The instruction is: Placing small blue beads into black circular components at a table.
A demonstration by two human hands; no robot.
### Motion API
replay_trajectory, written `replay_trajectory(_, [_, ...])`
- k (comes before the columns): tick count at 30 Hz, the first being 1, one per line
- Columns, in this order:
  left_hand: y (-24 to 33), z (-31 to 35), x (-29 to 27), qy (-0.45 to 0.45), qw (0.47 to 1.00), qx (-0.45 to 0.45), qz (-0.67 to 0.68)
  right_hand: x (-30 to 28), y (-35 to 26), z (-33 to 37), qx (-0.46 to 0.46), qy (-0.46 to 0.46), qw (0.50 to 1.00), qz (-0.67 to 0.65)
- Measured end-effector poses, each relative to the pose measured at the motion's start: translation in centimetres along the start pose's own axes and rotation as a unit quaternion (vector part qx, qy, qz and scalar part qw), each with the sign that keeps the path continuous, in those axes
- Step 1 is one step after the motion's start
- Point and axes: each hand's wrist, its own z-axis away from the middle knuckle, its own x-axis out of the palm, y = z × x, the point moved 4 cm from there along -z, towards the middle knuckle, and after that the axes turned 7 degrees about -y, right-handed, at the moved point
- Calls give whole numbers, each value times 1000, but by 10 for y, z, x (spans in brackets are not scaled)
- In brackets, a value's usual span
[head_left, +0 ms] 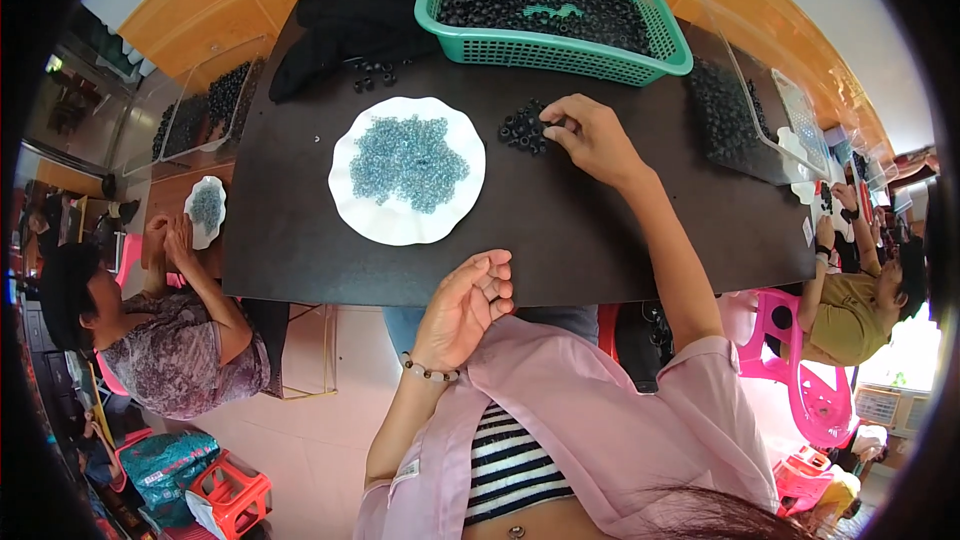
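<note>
My right hand (597, 143) reaches over the table to a small pile of black ring-like pieces (522, 128). Its thumb and forefinger pinch at the pile's right side, with a bit of black between them. Near the table's front edge, my left hand (466, 302) is raised with the fingers curled in toward the thumb; whatever it may hold is hidden. A beaded bracelet (430, 370) circles that wrist. Between the left hand and the back of the table lies a white scalloped plate (365, 223), spread with small clear bluish beads (412, 162).
A green plastic basket (560, 52) full of black pieces stands at the back. Black cloth (345, 25) and several loose black pieces (372, 75) lie back left. Clear bins (745, 130) of black pieces flank the table. People work at left (180, 340) and right (850, 310).
</note>
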Motion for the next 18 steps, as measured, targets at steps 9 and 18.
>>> replay_trajectory(9, [3,4,17,15,997,29,-66,3,-100,66,-77,-8,968,-239])
replay_trajectory(18, [3,13,22,-31,998,47,-33,17,-141,80,-233,10,968,-89])
